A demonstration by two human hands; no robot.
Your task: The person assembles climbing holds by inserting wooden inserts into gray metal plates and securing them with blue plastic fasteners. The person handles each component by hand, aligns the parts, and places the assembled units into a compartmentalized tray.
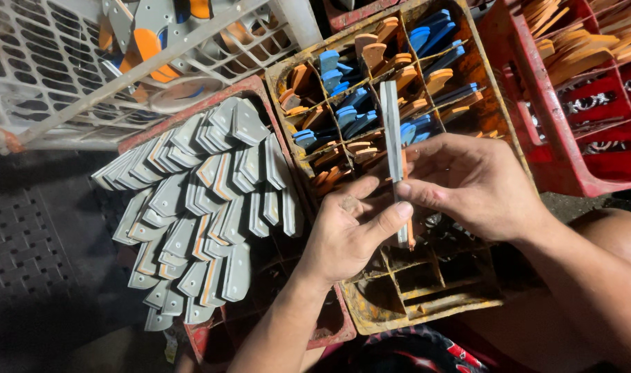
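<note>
Both my hands hold one flat grey blade [392,117] with an orange strip along its edge, seen edge-on above a compartmented crate. My left hand [343,231] pinches its lower part between thumb and fingers. My right hand [471,183] grips it from the right, fingers closed against its side. Beneath the hands the yellow crate [426,307] holds several orange and blue handle pieces [343,114] standing in its cells; the near cells look empty.
A red crate [218,97] at left is stacked with several grey blades [205,207] fanned out. A white lattice basket [53,76] sits at top left with more parts. Another red crate [571,131] of orange pieces stands at right. Dark floor mat lies lower left.
</note>
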